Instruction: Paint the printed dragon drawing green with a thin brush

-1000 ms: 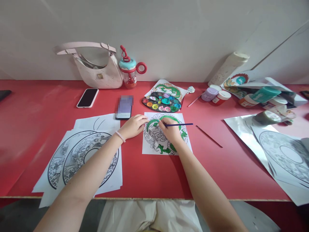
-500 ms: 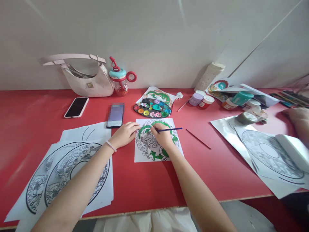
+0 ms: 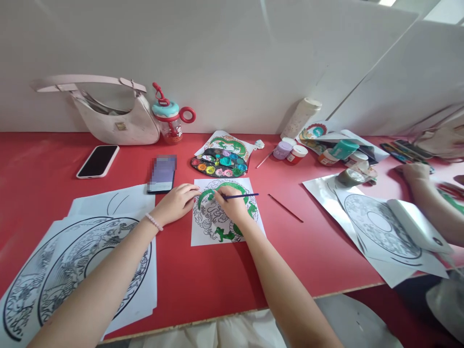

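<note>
A white sheet with a round dragon line drawing, partly painted green, lies flat on the red table. My right hand is closed on a dark blue paintbrush, whose handle points right; the fingers hide its tip over the upper part of the drawing. My left hand lies flat with fingers extended, fingertips on the sheet's left edge. Just behind the sheet sits a paint palette with several colours, overlapping a painted dragon picture. A second thin brush rests to the right.
Printed sheets lie at left, near a phone and a lit phone. A handbag and a cup stand by the wall. Paint jars and a white box-like object are at right, near another person's arm.
The camera view has turned rightward, so things appear shifted left and more of the other person's arm shows. My right hand keeps its hold on the brush over the drawing; my left hand stays on the sheet.
</note>
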{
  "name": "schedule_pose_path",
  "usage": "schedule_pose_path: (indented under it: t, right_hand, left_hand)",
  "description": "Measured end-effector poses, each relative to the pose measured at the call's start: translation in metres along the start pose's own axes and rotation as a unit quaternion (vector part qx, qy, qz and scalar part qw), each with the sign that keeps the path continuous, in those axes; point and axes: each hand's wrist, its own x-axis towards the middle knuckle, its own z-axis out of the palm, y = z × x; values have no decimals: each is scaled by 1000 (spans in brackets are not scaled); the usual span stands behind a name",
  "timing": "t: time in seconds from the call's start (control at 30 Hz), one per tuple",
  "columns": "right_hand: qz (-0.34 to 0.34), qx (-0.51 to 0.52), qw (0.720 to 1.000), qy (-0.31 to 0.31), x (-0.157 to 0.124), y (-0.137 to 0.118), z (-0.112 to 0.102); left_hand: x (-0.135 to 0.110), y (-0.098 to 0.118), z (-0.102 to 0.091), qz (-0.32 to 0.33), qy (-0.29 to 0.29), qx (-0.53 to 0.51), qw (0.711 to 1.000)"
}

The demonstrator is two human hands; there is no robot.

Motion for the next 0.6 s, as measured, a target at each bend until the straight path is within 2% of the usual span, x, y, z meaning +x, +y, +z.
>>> schedule_pose_path:
  t: [0.6]
  right_hand:
    - [4, -12, 1000, 3, 0, -3, 0]
  left_hand:
    - [1, 0, -1, -2, 5, -12, 1000]
